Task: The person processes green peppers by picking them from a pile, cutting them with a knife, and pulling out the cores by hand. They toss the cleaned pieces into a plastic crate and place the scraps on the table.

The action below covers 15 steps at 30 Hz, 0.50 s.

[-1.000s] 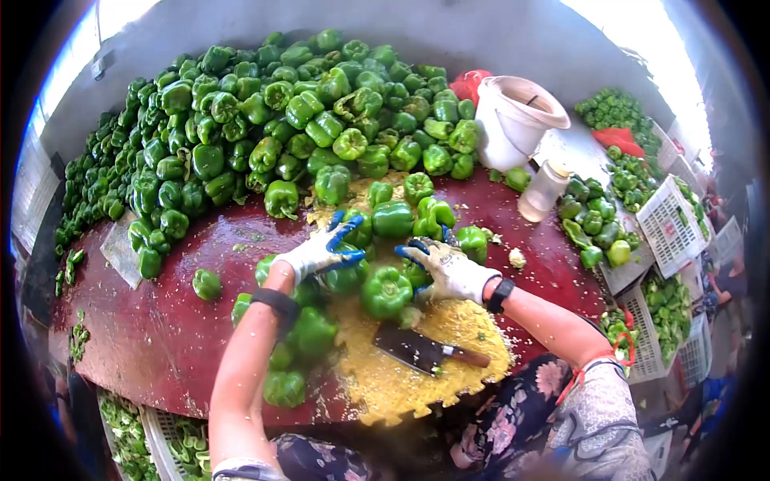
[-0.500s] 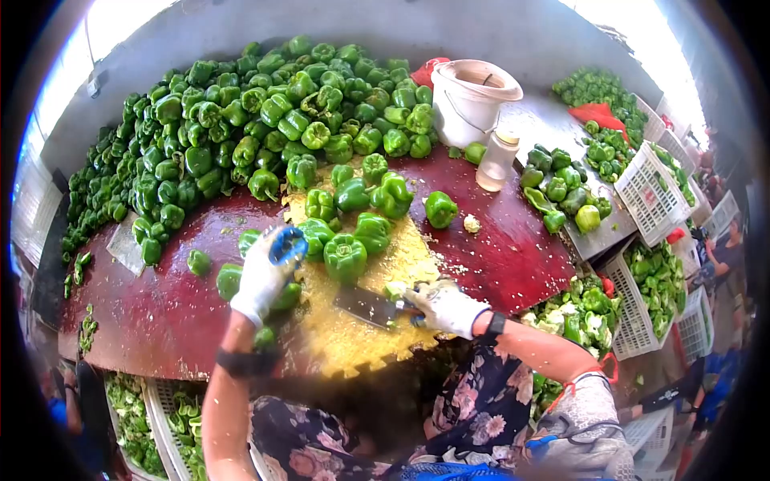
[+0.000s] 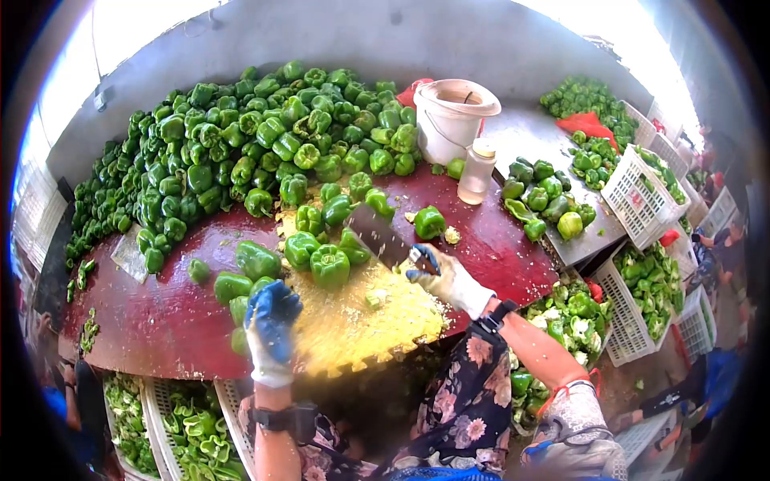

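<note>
Wrapped round the handle of a wide cleaver, my right hand in a white and blue glove is over the yellow mat. The raised blade points up and left, near whole green peppers. My left hand, in a blue and white glove, is blurred at the mat's left side, beside some green peppers; its grip is hidden. A small pale green piece lies on the mat below the blade.
A large pile of green peppers covers the back of the red table. A white bucket and a clear bottle stand at the back right. Crates of peppers are at the right; people are at the far right.
My right hand has lifted the cleaver up off the mat. My left hand has moved down and turned. Several peppers now lie at the left of the mat, and the camera view has shifted.
</note>
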Motion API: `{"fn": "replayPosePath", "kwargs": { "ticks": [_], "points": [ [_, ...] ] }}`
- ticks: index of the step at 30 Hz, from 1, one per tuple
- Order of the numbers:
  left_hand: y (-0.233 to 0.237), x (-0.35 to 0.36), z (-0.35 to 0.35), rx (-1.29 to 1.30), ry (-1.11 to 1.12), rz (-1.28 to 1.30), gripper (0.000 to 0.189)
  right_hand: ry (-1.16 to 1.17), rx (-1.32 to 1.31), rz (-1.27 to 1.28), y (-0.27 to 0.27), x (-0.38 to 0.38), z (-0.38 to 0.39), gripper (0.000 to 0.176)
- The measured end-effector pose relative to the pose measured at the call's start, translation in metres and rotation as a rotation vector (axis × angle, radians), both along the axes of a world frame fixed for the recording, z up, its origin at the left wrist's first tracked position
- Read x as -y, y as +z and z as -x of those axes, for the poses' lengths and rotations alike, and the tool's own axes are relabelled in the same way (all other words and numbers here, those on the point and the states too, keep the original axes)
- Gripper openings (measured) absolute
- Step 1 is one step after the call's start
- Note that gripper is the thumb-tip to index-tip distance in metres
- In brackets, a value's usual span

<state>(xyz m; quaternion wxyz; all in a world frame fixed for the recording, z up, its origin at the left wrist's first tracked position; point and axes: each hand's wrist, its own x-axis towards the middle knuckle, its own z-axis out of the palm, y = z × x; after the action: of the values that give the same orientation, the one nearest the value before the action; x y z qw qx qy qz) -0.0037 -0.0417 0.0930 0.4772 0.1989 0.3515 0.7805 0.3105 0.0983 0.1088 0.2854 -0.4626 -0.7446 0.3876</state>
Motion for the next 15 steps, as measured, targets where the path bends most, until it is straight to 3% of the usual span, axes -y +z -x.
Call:
{"fn": "replayPosePath", "kwargs": {
  "ticks": [2,4,7,9,10,12,14,15],
  "points": [
    [-0.027,-0.008,0.002,0.064,-0.005,0.071,0.033,-0.082,0.108,-0.093,-0.024,-0.04,0.003,0.048],
    [-0.053,-0.012,0.004,0.089,0.025,0.067,0.035,-0.063,0.236,-0.317,-0.003,-0.047,0.014,0.058],
    [-0.083,-0.016,0.006,0.134,0.07,0.143,0.032,0.016,0.336,-0.265,0.039,-0.044,0.038,0.053],
    [-0.087,-0.02,0.005,0.143,0.06,0.136,0.032,0.087,0.705,-0.277,0.031,-0.057,0.056,0.028],
    [-0.088,-0.023,0.003,0.106,0.065,0.138,0.031,0.191,0.903,-0.251,-0.015,-0.081,0.066,0.036],
    [-0.081,-0.026,0.0,0.06,0.051,0.139,0.031,0.103,0.874,-0.533,-0.084,-0.081,0.066,0.019],
    [-0.07,-0.023,-0.007,0.092,0.055,0.174,0.03,0.126,0.911,-0.521,-0.089,-0.078,0.072,0.02],
    [-0.068,-0.022,-0.009,0.1,0.038,0.16,0.029,0.153,0.741,-0.452,-0.086,-0.074,0.068,0.023]
  ]
}}
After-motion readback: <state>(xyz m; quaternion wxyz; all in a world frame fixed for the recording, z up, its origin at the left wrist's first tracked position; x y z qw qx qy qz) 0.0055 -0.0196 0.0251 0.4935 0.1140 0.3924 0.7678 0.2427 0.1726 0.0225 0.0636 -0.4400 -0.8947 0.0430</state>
